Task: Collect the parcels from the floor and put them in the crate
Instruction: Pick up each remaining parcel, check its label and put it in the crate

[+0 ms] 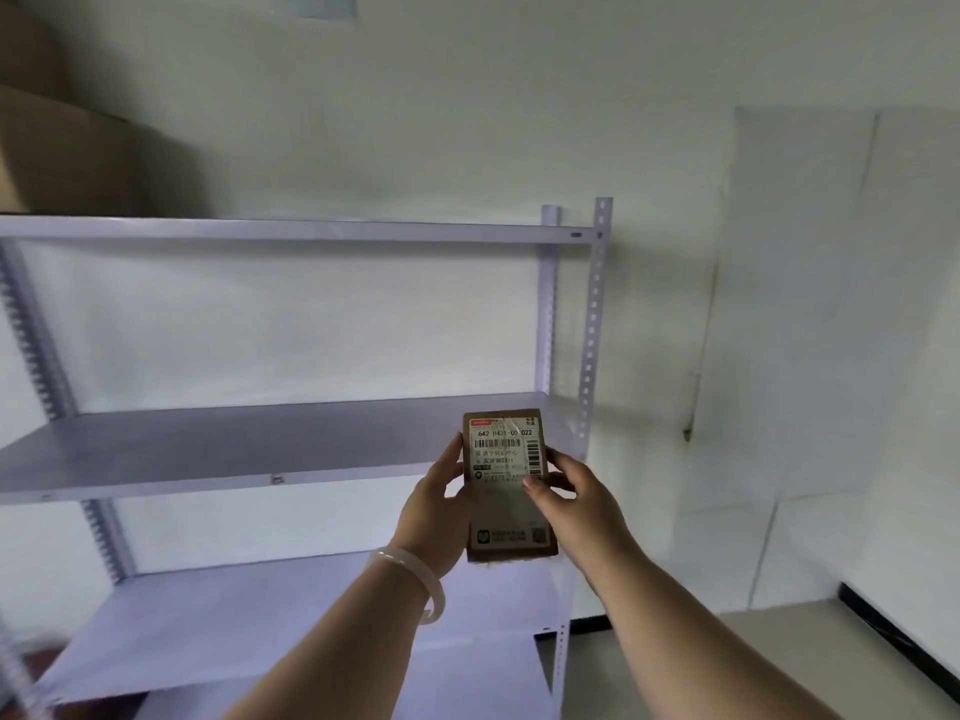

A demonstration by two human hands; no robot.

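Observation:
I hold a small brown cardboard parcel (506, 480) upright in front of me, its white shipping label with barcodes facing me. My left hand (434, 504) grips its left edge; a pale bangle sits on that wrist. My right hand (574, 504) grips its right edge, thumb across the label. The parcel hovers in front of the right end of the middle shelf. No crate and no other parcels are in view.
A white metal shelving rack (291, 231) with three visible shelves stands against the white wall. A large cardboard box (78, 158) rests on its top shelf at the left. Bare floor (727, 667) and a dark skirting strip lie at the lower right.

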